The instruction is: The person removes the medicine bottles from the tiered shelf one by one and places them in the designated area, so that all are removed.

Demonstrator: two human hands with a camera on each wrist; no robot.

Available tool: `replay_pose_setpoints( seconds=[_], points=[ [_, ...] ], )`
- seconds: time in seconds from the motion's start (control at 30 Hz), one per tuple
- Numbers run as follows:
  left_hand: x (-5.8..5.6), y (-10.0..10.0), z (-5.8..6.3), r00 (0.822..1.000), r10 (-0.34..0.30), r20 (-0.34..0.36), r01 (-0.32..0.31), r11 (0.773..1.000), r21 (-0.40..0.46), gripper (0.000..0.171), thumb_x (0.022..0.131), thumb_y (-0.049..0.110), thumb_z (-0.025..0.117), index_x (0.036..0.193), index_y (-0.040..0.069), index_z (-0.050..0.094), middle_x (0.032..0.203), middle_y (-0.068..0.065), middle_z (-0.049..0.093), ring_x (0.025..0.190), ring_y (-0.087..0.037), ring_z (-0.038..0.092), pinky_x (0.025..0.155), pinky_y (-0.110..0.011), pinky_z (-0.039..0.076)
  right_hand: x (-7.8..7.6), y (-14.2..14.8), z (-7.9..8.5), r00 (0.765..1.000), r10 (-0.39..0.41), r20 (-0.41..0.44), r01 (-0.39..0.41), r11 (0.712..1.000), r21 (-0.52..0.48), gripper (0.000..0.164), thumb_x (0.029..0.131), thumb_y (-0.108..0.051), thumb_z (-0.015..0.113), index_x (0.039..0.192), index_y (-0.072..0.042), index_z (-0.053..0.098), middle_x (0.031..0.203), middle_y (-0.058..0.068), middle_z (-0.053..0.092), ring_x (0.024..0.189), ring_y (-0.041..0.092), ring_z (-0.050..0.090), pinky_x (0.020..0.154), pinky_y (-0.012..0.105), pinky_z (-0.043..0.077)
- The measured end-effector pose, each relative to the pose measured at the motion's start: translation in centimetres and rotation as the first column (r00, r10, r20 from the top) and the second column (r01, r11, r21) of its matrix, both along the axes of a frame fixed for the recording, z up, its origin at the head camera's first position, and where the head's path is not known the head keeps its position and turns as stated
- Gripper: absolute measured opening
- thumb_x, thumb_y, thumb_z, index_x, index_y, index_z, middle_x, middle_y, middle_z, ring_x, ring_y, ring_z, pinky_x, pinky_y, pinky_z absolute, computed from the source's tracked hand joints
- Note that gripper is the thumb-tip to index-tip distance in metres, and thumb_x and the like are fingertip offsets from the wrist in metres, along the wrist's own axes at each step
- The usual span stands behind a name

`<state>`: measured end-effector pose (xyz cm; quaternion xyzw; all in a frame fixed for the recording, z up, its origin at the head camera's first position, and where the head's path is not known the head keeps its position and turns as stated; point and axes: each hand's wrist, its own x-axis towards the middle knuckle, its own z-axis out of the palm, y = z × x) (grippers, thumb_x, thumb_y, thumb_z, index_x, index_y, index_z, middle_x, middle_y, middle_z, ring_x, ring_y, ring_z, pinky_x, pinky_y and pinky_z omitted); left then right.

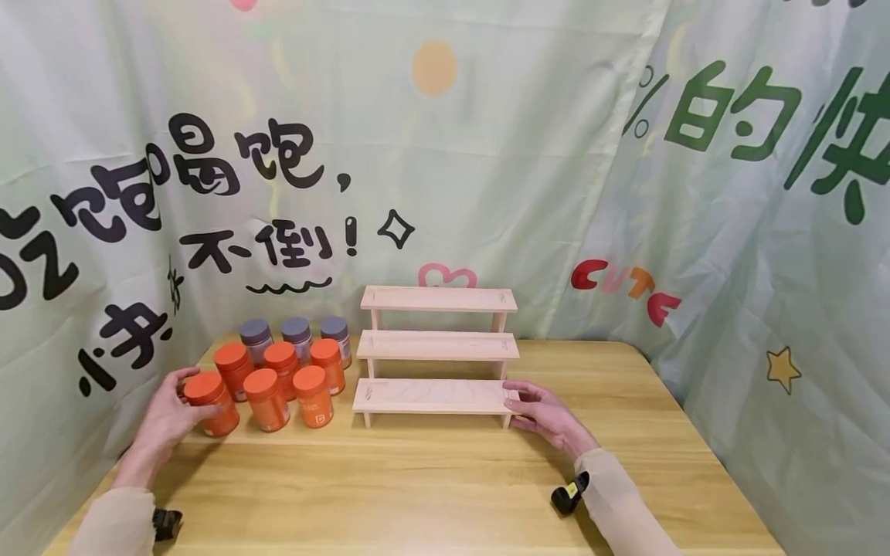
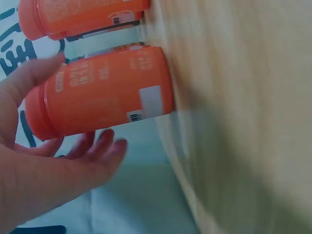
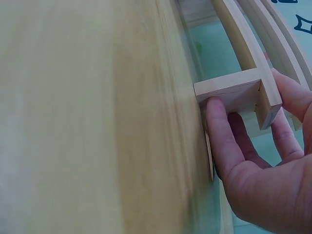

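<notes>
My left hand (image 1: 167,413) is wrapped round the front-left orange jar (image 1: 215,409), thumb on one side and fingers on the other. The left wrist view shows that jar (image 2: 102,95) standing on its base, the thumb by its lid and the curled fingers along its far side. A three-step pale wooden display stand (image 1: 424,395) is at mid-table. My right hand (image 1: 549,417) grips the right end of its lowest step. In the right wrist view, fingers of this hand (image 3: 258,165) press the end leg (image 3: 234,95) below that step.
Several more orange jars (image 1: 265,398) stand in rows beside the held one, with three purple-lidded jars (image 1: 297,336) behind them. The wooden table (image 1: 389,494) reaches back to a printed cloth backdrop (image 1: 487,154), which also hangs along both sides.
</notes>
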<state>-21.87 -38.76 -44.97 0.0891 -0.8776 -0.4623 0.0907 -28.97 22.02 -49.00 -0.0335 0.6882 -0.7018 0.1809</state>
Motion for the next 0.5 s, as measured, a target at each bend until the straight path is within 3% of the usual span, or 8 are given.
replay_pose_setpoints(
  seconds=[0.13, 0.27, 0.37, 0.43, 0.5],
  points=[
    [0.2, 0.7, 1.2, 1.000, 0.015, -0.022, -0.015, 1.000, 0.003, 0.107, 0.083, 0.031, 0.080, 0.154, -0.003, 0.008, 0.149, -0.037, 0.027, 0.129, -0.050, 0.035, 0.102, -0.066, 0.035, 0.2, 0.0, 0.1, 1.000, -0.001, 0.000, 0.001, 1.000, 0.003, 0.050, 0.093, -0.013, 0.067, 0.139, -0.004, 0.049, 0.134, 0.013, 0.050, 0.100, 0.016, 0.064, 0.087, 0.034, 0.056],
    [0.3, 1.7, 2.7, 0.991, 0.113, -0.067, -0.110, 0.993, 0.039, 0.096, 0.087, 0.044, 0.072, 0.155, 0.002, 0.018, 0.150, -0.032, 0.031, 0.131, -0.046, 0.033, 0.107, -0.063, 0.032, 0.4, 0.0, 0.5, 1.000, 0.010, -0.001, -0.010, 1.000, 0.008, 0.051, 0.094, -0.015, 0.066, 0.140, -0.003, 0.048, 0.133, 0.012, 0.049, 0.100, 0.015, 0.063, 0.088, 0.033, 0.056],
    [0.3, 2.5, 3.6, 0.969, 0.230, -0.094, -0.222, 0.972, 0.080, 0.080, 0.090, 0.043, 0.069, 0.151, 0.007, 0.033, 0.145, -0.022, 0.044, 0.126, -0.032, 0.044, 0.104, -0.038, 0.044, 0.5, 0.1, 0.9, 1.000, 0.013, 0.001, -0.013, 1.000, 0.003, 0.052, 0.095, -0.015, 0.064, 0.141, -0.001, 0.045, 0.131, 0.011, 0.049, 0.100, 0.015, 0.062, 0.089, 0.034, 0.055],
    [0.1, 3.1, 4.2, 0.945, 0.306, -0.119, -0.291, 0.949, 0.123, 0.066, 0.090, 0.040, 0.069, 0.144, 0.011, 0.045, 0.132, -0.010, 0.055, 0.113, -0.017, 0.053, 0.090, -0.020, 0.047, 0.4, 0.1, 1.1, 1.000, 0.003, -0.001, -0.003, 1.000, -0.003, 0.052, 0.095, -0.014, 0.064, 0.141, 0.001, 0.044, 0.130, 0.010, 0.051, 0.100, 0.015, 0.062, 0.089, 0.034, 0.055],
    [0.0, 3.6, 4.6, 0.916, 0.370, -0.154, -0.341, 0.922, 0.186, 0.050, 0.089, 0.033, 0.071, 0.133, 0.014, 0.056, 0.114, 0.003, 0.061, 0.098, -0.005, 0.056, 0.076, -0.008, 0.044, 0.4, 0.0, 1.4, 1.000, -0.012, -0.013, 0.012, 1.000, 0.003, 0.051, 0.095, -0.014, 0.063, 0.140, 0.001, 0.045, 0.128, 0.010, 0.052, 0.099, 0.016, 0.063, 0.088, 0.034, 0.055]
  ],
)
